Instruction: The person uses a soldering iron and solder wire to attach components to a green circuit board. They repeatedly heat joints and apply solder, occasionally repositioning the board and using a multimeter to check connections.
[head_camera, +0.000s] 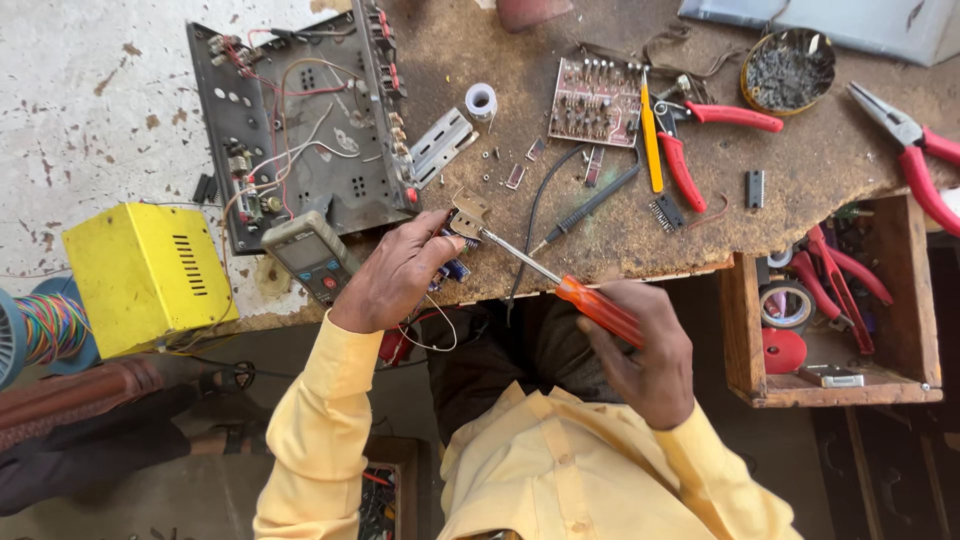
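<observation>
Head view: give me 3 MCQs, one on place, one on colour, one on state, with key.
1. Where does the yellow box sit?
A. left of the open chassis
B. inside the wooden drawer
C. on the circuit board

2. What colour is the screwdriver handle?
A. green
B. orange
C. black

3. What is the right hand doing?
A. resting flat
B. gripping the screwdriver
C. holding pliers

Key: 1 A, the box stands at the bench's left edge, left of the chassis. 2 B, the handle in the fist is orange. 3 B, its fingers wrap the handle while the left hand pinches a small metal part at the tip.
</observation>
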